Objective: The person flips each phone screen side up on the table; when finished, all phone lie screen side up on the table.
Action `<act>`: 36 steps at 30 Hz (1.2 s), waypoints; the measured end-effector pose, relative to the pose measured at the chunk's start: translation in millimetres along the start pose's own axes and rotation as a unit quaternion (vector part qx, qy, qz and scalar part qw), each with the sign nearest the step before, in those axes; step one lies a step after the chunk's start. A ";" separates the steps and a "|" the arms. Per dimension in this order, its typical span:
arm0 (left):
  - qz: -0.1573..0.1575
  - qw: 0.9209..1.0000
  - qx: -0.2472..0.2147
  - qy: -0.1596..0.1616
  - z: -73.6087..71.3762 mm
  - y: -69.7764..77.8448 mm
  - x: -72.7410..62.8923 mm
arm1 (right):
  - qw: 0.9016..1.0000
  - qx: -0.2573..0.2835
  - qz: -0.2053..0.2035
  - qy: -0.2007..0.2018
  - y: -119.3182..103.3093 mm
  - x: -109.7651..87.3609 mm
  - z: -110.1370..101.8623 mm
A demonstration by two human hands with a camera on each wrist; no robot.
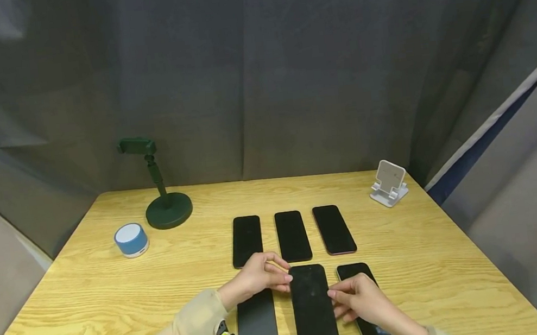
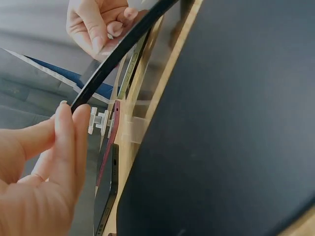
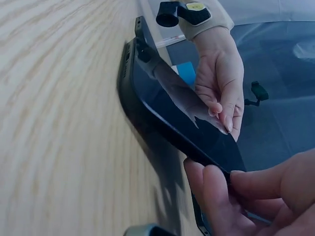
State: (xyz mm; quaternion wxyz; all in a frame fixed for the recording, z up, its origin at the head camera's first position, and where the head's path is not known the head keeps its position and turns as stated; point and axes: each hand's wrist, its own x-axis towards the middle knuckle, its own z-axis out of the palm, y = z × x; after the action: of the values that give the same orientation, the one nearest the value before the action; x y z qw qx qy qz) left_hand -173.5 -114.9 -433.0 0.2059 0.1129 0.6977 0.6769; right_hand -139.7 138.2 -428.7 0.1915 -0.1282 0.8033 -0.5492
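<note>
A black smartphone (image 1: 316, 315) is held between both hands at the front middle of the table. My left hand (image 1: 263, 273) pinches its far left corner; thumb and fingertips meet on the thin edge in the left wrist view. On the right long edge, my right hand (image 1: 363, 299) pinches it between thumb and fingers. The right wrist view shows this phone (image 3: 182, 115) tilted, its far end raised above the table. Under my left wrist lies a dark phone (image 1: 258, 329). A light-rimmed phone (image 1: 355, 272) lies partly hidden beneath my right hand.
Three dark phones, left (image 1: 246, 238), middle (image 1: 292, 236) and right (image 1: 334, 229), lie in a row farther back. A green phone stand (image 1: 168, 209) and a blue-and-white cylinder (image 1: 131, 240) are at the left. A small white phone stand (image 1: 390, 182) stands back right.
</note>
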 end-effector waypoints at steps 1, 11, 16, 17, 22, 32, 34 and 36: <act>-0.003 1.000 -0.001 0.002 0.3 -0.9 0.1 | 1.000 0.001 -0.003 -0.003 1.1 0.4 0.3; -0.020 0.999 0.017 0.020 1.5 -8.4 0.0 | 0.996 -0.078 -0.024 0.016 2.8 2.4 5.9; -0.023 0.999 0.018 0.018 0.8 -11.0 -0.7 | 0.991 -0.126 -0.025 0.037 2.9 2.5 9.4; -0.023 0.999 0.019 0.017 0.9 -11.1 -0.6 | 0.990 -0.131 -0.024 0.040 2.9 2.6 9.8; -0.025 0.999 0.038 0.017 2.4 -10.0 0.2 | 0.989 -0.142 -0.018 0.047 2.9 2.8 10.7; -0.027 0.996 0.078 0.023 4.5 -11.2 -0.1 | 0.988 -0.149 -0.027 0.034 3.9 8.1 11.9; -0.027 0.995 0.093 0.026 4.3 -11.1 0.1 | 0.988 -0.149 -0.029 0.034 4.2 9.4 12.1; -0.024 0.993 0.114 0.028 3.8 -10.5 0.3 | 0.988 -0.147 -0.031 0.035 4.4 10.5 12.3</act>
State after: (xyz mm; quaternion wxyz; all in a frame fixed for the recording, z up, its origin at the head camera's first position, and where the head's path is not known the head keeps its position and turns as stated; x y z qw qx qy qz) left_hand -170.8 -112.0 -443.5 0.1881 0.1001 0.7783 0.5907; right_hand -143.5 125.2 -438.5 0.1254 -0.1606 0.8771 -0.4350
